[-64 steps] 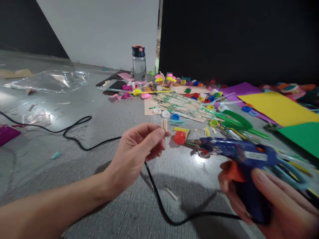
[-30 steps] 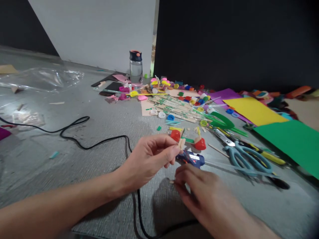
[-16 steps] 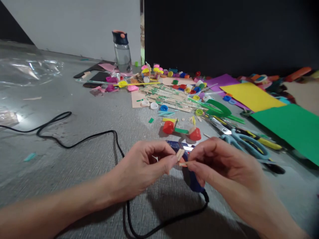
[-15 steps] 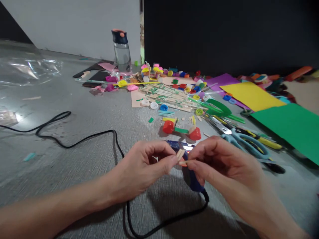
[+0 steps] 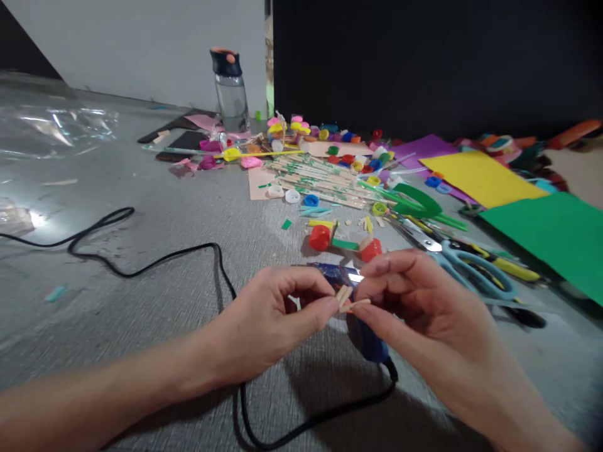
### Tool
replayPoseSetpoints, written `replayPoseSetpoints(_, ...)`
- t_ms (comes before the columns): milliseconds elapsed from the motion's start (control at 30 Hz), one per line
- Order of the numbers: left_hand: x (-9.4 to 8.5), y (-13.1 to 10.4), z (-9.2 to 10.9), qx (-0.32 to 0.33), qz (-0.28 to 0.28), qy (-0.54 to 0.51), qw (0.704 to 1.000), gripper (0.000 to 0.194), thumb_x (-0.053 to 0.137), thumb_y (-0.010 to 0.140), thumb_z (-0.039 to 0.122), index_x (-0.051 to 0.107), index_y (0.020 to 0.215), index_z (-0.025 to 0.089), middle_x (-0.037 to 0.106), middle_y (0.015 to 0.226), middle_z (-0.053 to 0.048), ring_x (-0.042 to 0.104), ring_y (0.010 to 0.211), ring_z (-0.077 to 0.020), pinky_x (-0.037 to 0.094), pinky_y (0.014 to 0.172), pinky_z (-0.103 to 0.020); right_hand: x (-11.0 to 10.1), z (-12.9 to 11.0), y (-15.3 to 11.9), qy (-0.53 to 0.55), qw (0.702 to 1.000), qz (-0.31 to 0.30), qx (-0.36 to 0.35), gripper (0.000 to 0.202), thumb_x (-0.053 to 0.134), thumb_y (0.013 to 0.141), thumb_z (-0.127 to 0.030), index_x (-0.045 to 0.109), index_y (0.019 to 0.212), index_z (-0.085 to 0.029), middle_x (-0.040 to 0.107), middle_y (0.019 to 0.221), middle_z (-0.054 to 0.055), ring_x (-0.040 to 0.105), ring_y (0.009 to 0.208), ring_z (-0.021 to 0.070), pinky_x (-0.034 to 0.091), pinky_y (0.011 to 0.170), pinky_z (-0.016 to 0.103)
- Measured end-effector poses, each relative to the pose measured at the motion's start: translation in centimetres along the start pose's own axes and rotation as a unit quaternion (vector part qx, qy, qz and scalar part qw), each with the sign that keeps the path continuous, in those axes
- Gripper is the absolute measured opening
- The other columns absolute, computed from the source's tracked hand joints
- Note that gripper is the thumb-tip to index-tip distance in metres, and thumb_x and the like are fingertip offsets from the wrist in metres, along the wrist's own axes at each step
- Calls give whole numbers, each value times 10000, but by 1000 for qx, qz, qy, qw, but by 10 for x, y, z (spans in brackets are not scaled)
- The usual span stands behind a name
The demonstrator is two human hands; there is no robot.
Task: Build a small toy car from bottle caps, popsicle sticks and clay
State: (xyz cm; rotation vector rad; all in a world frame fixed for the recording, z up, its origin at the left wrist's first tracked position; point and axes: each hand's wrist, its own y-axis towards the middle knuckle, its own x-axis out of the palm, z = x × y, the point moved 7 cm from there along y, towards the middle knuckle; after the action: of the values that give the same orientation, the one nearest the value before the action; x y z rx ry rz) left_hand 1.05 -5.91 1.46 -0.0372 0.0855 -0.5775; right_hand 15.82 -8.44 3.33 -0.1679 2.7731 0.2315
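Between thumb and forefinger, my left hand (image 5: 287,307) pinches short pale wooden stick pieces (image 5: 344,294). My right hand (image 5: 419,314) holds another small wooden piece (image 5: 355,306) in a pinch, its end touching or very close to the left hand's pieces. Under both hands lies a blue glue gun (image 5: 374,342), partly hidden, with its black cord (image 5: 343,411) looping toward me. Just beyond it sits a small build of red bottle caps (image 5: 320,238) joined by a green strip (image 5: 345,245).
Light-blue-handled scissors (image 5: 475,273) lie to the right, near green paper (image 5: 556,235) and yellow paper (image 5: 485,179). Farther back are wrapped wooden sticks (image 5: 315,179), loose bottle caps (image 5: 292,196) and a water bottle (image 5: 232,94). Clear plastic (image 5: 51,132) lies at left.
The small piece in my right hand has turned slightly, and more of it shows. My right fingers have shifted a little; my left hand stays almost still.
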Motion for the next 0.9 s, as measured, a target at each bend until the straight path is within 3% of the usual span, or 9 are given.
replayPoseSetpoints(467,2,-2,-1,8,-10,0,1000,181,609,897,249,662,754,150,528,653,34,393,585,-75,307,505,-182,4,9,3,90,995,13,29,179,737,868,-223,635,1008,-268,691,797,-24,629,616,105,485,492,169)
replayPoseSetpoints(900,4,-2,-3,0,-15,-29,999,193,617,896,279,682,772,146,545,671,16,410,604,-87,317,523,-192,3,13,3,118,992,-4,32,29,733,894,-244,707,901,-233,675,725,-21,616,573,92,517,501,162)
